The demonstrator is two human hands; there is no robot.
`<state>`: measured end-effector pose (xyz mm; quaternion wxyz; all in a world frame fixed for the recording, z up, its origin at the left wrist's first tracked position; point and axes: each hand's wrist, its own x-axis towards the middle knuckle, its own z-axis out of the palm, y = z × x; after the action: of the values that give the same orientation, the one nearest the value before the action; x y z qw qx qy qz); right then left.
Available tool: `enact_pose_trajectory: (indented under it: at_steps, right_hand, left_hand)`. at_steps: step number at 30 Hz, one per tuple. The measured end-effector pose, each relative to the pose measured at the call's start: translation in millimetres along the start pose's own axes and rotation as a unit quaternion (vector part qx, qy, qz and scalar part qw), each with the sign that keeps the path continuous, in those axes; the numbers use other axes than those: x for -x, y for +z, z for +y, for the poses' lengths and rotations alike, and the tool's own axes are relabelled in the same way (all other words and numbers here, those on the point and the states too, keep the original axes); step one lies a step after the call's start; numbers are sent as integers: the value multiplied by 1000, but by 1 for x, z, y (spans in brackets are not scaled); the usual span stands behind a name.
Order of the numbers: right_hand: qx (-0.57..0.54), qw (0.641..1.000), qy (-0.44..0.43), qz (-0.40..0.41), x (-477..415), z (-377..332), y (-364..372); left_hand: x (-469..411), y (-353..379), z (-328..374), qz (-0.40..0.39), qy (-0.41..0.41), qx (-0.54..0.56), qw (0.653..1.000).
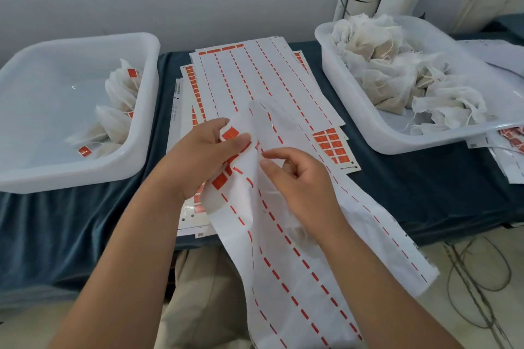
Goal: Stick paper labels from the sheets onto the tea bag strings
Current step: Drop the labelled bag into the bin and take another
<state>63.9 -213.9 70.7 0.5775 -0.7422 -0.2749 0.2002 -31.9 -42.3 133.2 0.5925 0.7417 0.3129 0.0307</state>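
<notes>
While left tub [71, 176] holds labelled bags [120, 93], right tub [402, 144] plain bags [391, 71].

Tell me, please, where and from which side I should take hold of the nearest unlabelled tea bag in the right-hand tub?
Probably a pinch grip on the crumpled gauze top of the nearest tea bag, coming from above: it lies loose at the near end of the heap in the right tub, with nothing lying over it.

Two tubs [85, 40], two hands [198, 156], perhaps four labelled bags [113, 122].
</notes>
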Motion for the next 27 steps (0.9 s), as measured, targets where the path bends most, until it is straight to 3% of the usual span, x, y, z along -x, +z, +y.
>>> enact_pose_trajectory:
  at_steps: [9,22,27]
  right_hand:
    - [97,989,-109,3,10,-22,-3]
    - [159,976,-148,-3,7,-30,-7]
    - [285,937,-199,-30,4,-37,-12]
  left_hand:
    - [27,-5,-1,-46,55,4,997]
    - [26,-6,-7,22,65,-28,997]
    - [27,-6,-4,34,56,-52,996]
